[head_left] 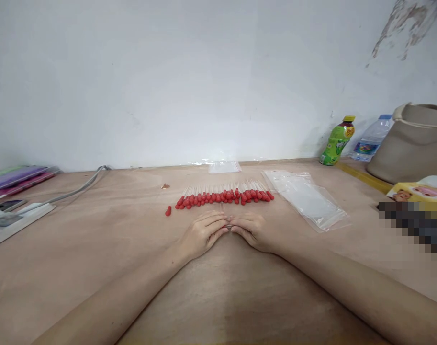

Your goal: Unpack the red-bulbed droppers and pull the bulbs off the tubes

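My left hand (204, 234) and my right hand (252, 231) meet at the fingertips in the middle of the table. Both are closed, fingers bent and pressed together, thumbs towards me. A thin, pale stick-like piece (222, 207) shows just beyond the left fingertips; what the fingers hold is too small and too covered to name. Just past my hands lies a row of pale thin sticks with red rounded heads (218, 197), heads towards me. One separate red piece (168, 211) lies left of the row.
Clear plastic bags (308, 199) lie right of the row, with another small bag (224, 167) by the wall. A green bottle (337, 141), a clear water bottle (372, 139) and a beige bag (412, 143) stand at right. Coloured packets (20, 179) and a grey cable (78, 188) are at left.
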Demonstrator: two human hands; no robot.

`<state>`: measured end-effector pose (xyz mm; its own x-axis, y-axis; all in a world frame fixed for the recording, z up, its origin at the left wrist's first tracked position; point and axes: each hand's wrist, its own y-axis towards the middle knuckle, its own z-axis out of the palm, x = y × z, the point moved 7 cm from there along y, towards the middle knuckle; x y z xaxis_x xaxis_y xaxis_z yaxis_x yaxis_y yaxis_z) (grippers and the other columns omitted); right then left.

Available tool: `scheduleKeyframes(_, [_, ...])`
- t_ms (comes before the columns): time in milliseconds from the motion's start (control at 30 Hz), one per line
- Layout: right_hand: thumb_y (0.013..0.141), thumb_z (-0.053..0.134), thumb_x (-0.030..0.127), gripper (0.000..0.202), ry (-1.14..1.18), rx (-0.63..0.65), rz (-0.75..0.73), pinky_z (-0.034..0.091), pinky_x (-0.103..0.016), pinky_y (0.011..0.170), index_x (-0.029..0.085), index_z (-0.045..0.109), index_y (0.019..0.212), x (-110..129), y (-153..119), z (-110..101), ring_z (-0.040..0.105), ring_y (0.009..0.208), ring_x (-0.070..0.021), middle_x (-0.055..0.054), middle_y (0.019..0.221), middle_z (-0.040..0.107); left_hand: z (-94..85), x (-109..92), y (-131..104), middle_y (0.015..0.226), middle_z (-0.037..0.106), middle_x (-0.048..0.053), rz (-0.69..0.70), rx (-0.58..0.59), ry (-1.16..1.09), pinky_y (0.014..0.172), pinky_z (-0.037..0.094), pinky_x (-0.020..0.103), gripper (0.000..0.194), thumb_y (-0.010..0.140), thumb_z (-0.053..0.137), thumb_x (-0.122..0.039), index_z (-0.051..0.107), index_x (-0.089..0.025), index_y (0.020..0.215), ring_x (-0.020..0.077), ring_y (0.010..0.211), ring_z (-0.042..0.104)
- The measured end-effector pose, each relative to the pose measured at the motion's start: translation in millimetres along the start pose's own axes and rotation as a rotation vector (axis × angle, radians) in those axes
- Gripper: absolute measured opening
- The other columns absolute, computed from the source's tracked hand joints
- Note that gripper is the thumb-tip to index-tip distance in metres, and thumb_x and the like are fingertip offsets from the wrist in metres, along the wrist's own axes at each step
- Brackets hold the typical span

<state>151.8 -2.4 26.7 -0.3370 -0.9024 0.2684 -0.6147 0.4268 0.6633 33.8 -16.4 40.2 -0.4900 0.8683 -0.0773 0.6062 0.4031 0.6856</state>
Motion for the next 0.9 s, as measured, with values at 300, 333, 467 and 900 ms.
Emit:
scheduleKeyframes(300, [0.089,0.041,0.02,0.019,-0.033,0.038,-0.046,0.05,-0.029,0.08,0.018,0.06,0.09,5.3,-2.8,0.7,0.061,0.087,-0.0141,-0.005,0.089,0.067,3.8,-1.1,-1.6,0.101,0.066,0.008,0.017,0.096,0.02,0.098,0.041,0.041,0.016,0.084,0.049,-0.019,0.06,-0.016,0.094,0.0186,0.104,0.057])
scheduleKeyframes(333, [0.088,0.041,0.02,0.018,-0.038,0.035,-0.054,0.05,-0.029,0.08,0.018,0.06,0.089,5.4,-3.5,0.3,0.061,0.087,-0.0139,-0.006,0.09,0.067,4.1,-0.4,-2.3,0.1,0.066,0.008,0.008,0.109,0.018,0.099,0.04,0.042,0.016,0.084,0.048,-0.019,0.06,-0.016,0.094,0.0184,0.105,0.057])
scheduleKeyframes(467, [0.087,0.044,0.018,0.016,-0.057,0.012,-0.092,0.05,-0.029,0.079,0.017,0.059,0.089,6.3,-6.4,-1.5,0.062,0.084,-0.0138,-0.006,0.089,0.067,3.4,0.8,-4.9,0.099,0.067,0.007,-0.005,0.134,0.013,0.099,0.039,0.042,0.016,0.085,0.047,-0.019,0.06,-0.016,0.093,0.0186,0.107,0.056])
scheduleKeyframes(900, [0.088,0.042,0.02,0.02,-0.168,-0.065,-0.049,0.05,-0.028,0.077,0.017,0.062,0.093,2.9,-19.2,-27.8,0.063,0.084,-0.0147,-0.006,0.091,0.068,-16.0,7.7,-13.7,0.093,0.067,0.006,0.001,0.065,0.012,0.093,0.044,0.038,0.015,0.085,0.047,-0.016,0.06,-0.017,0.093,0.0191,0.102,0.058])
